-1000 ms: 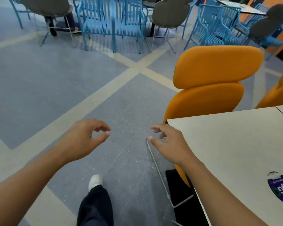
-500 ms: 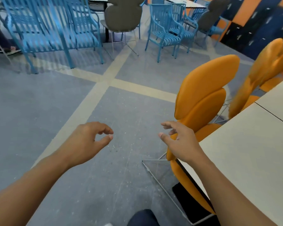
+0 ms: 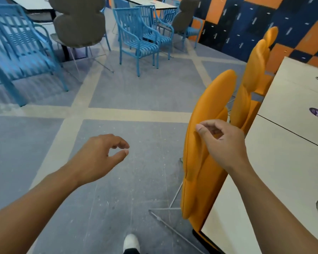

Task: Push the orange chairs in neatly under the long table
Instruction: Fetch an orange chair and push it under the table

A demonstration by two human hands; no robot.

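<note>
The nearest orange chair [image 3: 202,162] stands at the long white table [image 3: 283,180] with its seat tucked under the top and its back seen edge-on. My right hand [image 3: 222,142] hovers just in front of that chair's back, fingers loosely curled, holding nothing. Whether it touches the back I cannot tell. My left hand [image 3: 99,158] hangs over the bare floor to the chair's left, fingers curled and apart, holding nothing. A second orange chair [image 3: 246,99] stands behind the first along the table's edge, and a third orange chair [image 3: 264,50] shows beyond it.
Blue slatted chairs [image 3: 136,41] and grey padded chairs [image 3: 79,24] with other tables stand across the aisle at the back. Blue and orange lockers [image 3: 264,21] line the far right wall. Grey floor with cream stripes [image 3: 117,114] spreads left. My white shoe [image 3: 131,242] is at the bottom.
The view has swung right along the row of chairs, so the nearest chair's back now shows edge-on. My right hand has risen from the table corner to the chair's back.
</note>
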